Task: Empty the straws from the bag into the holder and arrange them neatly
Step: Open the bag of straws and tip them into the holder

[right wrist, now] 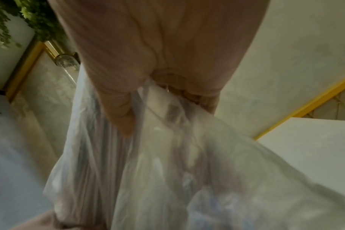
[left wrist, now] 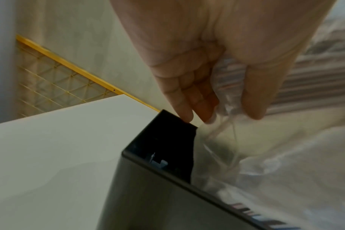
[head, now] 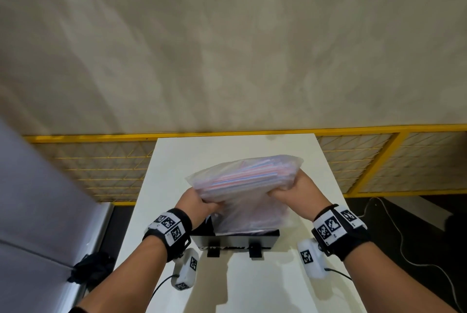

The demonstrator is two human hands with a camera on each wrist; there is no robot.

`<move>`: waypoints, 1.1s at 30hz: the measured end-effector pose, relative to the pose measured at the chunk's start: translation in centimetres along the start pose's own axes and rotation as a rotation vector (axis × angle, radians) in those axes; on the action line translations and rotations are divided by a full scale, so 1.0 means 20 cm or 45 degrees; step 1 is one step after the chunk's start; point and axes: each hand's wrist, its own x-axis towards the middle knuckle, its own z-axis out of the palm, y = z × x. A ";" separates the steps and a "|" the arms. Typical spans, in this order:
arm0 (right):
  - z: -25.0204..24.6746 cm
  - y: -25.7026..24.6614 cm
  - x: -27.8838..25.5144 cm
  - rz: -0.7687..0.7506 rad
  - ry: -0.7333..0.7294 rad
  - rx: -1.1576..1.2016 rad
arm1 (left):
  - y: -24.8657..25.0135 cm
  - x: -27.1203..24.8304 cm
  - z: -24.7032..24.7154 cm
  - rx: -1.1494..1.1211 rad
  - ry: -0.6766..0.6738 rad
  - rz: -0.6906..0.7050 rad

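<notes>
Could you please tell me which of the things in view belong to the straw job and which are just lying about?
In the job:
left hand and right hand, gripping the bag
bag of straws
black holder
white table

Lying about:
dark bundle, left of the table
yellow mesh fence

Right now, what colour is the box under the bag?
Black. The holder shows best in the head view, standing on the white table.
</notes>
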 end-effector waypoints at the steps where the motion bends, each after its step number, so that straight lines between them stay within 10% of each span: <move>1: -0.01 0.01 0.00 -0.022 -0.031 0.076 | 0.00 0.00 0.00 0.012 -0.003 -0.020; 20: 0.03 -0.05 0.05 0.002 0.044 0.316 | 0.05 -0.06 -0.18 -0.290 0.019 -0.025; 29: 0.12 -0.12 0.07 -0.029 -0.051 -0.112 | 0.01 -0.03 -0.10 0.432 0.024 0.138; 33: 0.11 -0.18 0.10 -0.061 -0.055 -0.317 | 0.01 -0.02 -0.10 0.318 0.041 0.071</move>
